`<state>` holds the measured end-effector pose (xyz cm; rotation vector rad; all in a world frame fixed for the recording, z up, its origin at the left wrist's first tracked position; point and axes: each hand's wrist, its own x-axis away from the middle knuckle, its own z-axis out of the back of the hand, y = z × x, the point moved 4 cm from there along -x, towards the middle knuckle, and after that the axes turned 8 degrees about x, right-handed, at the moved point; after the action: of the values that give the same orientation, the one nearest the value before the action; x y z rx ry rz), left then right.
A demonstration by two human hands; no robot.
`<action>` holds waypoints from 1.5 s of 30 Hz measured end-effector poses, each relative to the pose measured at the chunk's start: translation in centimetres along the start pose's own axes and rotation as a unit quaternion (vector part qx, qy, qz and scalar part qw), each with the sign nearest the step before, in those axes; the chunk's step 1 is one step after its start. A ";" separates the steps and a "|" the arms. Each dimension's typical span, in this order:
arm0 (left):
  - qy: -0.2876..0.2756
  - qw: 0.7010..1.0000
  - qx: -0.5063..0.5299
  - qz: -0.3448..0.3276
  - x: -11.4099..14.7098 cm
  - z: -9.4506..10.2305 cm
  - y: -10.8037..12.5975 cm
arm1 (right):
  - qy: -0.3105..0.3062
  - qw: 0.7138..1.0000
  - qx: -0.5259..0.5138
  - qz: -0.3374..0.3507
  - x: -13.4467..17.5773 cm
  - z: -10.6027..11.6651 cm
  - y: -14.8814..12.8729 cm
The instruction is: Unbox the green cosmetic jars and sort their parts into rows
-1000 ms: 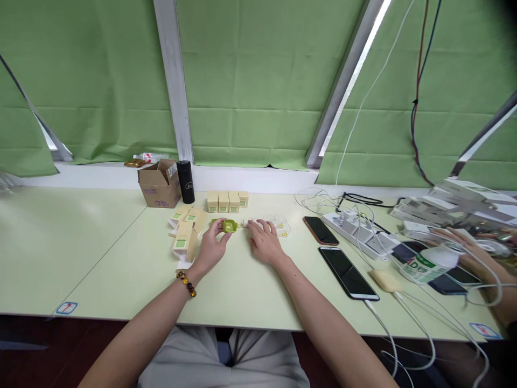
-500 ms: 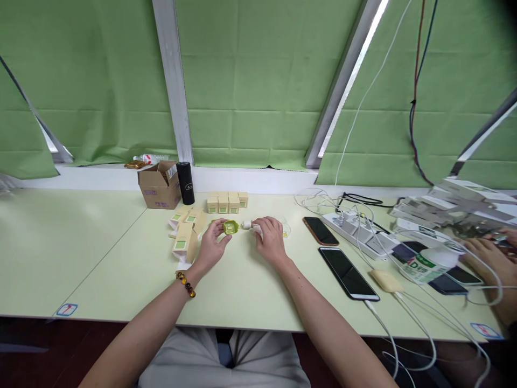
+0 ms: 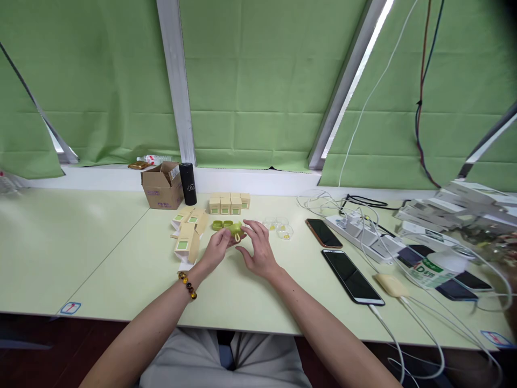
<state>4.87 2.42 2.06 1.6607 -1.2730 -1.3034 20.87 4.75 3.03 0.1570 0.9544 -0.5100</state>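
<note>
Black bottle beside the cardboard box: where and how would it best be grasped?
Probably by wrapping the right hand around the middle of the black bottle, coming from its front right. It stands upright, its body looks like a straight cylinder, and the cardboard box stands close on its left.

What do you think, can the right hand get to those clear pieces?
Probably yes: the right hand looks open, the clear pieces lie close by on the table, and nothing seems to stand between. The left hand holds the green case; I can't tell whether the right touches it too.
</note>
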 end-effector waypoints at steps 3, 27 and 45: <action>-0.010 0.999 0.013 0.050 0.2 -0.3 -0.3 | -0.005 1.000 -0.006 -0.003 0.1 -0.2 0.0; 0.035 0.901 -0.360 -0.240 1.3 -0.4 2.6 | 0.027 0.981 -0.169 -0.089 -0.1 -0.4 0.9; 0.054 0.905 -0.342 -0.247 1.4 -0.2 2.2 | -0.005 0.984 -0.174 -0.048 0.2 -0.8 0.1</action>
<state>4.44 0.42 3.73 1.5255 -0.2395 -1.6671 20.41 5.06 2.41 -0.2078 1.0299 -0.4231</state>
